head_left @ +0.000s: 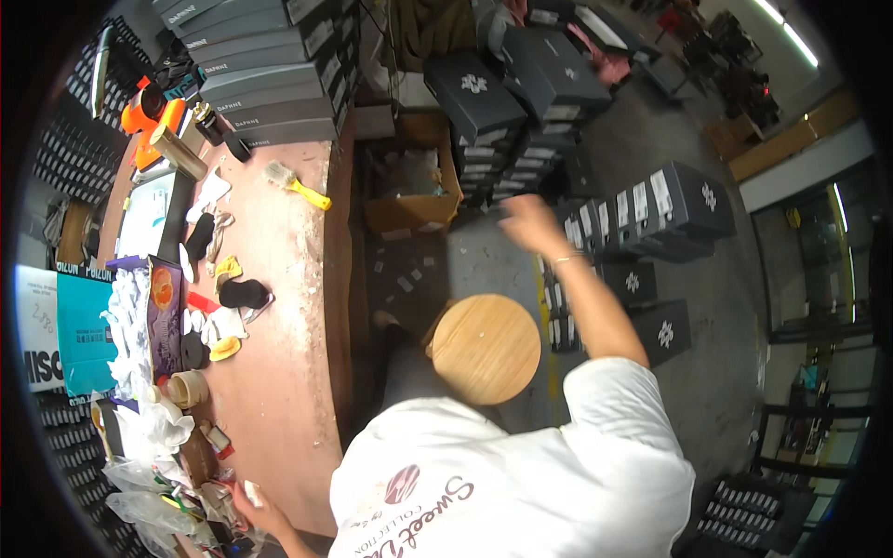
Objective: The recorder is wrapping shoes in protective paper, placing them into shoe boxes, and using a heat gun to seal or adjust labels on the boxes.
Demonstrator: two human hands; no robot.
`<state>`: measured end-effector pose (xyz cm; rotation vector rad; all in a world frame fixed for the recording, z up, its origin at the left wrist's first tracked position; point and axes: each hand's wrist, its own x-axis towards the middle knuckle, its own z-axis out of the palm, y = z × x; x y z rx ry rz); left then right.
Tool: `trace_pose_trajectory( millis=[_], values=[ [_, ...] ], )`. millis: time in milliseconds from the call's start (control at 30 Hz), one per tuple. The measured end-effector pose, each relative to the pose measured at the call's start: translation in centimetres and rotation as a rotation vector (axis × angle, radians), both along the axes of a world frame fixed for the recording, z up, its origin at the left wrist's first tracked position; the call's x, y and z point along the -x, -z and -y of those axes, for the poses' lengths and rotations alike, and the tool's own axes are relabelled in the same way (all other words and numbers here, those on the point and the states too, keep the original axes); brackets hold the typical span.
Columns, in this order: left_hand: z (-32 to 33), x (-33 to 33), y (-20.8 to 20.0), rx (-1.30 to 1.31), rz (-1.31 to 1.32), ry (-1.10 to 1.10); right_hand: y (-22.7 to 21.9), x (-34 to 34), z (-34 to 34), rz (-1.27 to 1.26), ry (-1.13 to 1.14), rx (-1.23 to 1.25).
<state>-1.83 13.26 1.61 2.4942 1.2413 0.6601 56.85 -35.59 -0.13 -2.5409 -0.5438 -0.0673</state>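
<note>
My right hand is stretched out over the floor, between an open cardboard box and a row of dark grey shoe boxes. Its fingers look apart, slightly blurred, and I see nothing in them. At the table's near left, my left hand is closed around a small white thing, too small to name. Plastic bags and small clutter lie beside that hand. Below my right arm stands a round wooden stool.
On the table lie a yellow-handled brush, black and yellow cloth pieces and an orange tape dispenser. Grey shoe boxes are stacked at its far end. More stacked boxes stand behind the cardboard box. Paper scraps litter the floor.
</note>
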Motion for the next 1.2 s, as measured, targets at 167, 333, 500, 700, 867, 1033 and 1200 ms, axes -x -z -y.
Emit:
trace_pose_trajectory(
  millis=[167, 333, 500, 700, 867, 1033, 1200],
  values=[
    [-0.7, 16.5, -5.9, -0.866, -0.352, -0.334, 2.7, 17.3, -24.5, -0.479, -0.921, -0.014],
    [5.9, 21.8, -5.9, -0.424, -0.409, -0.749, 1.6, 34.4, -34.8, -0.774, -1.409, -0.130],
    [10.3, 21.0, -3.3, 0.534, 0.099, -0.857, 1.1, 37.1, -34.0, -0.621, -1.753, 0.148],
    [12.5, 17.3, -0.1, 1.056, 0.942, -0.767, 3.7, 38.2, -35.8, -0.967, -1.522, 0.044],
    [10.7, 3.1, 8.4, 0.935, 1.056, -0.974, 3.1, 35.8, -36.8, -1.027, -1.315, 0.006],
    [7.9, -9.5, 7.7, 1.049, 1.168, -0.821, 6.1, 25.2, -43.0, -1.101, -0.995, 0.072],
    [5.0, -11.9, 4.2, 1.247, 1.428, -0.744, -2.6, 19.3, -47.7, -1.737, -0.867, 0.043]
  ],
)
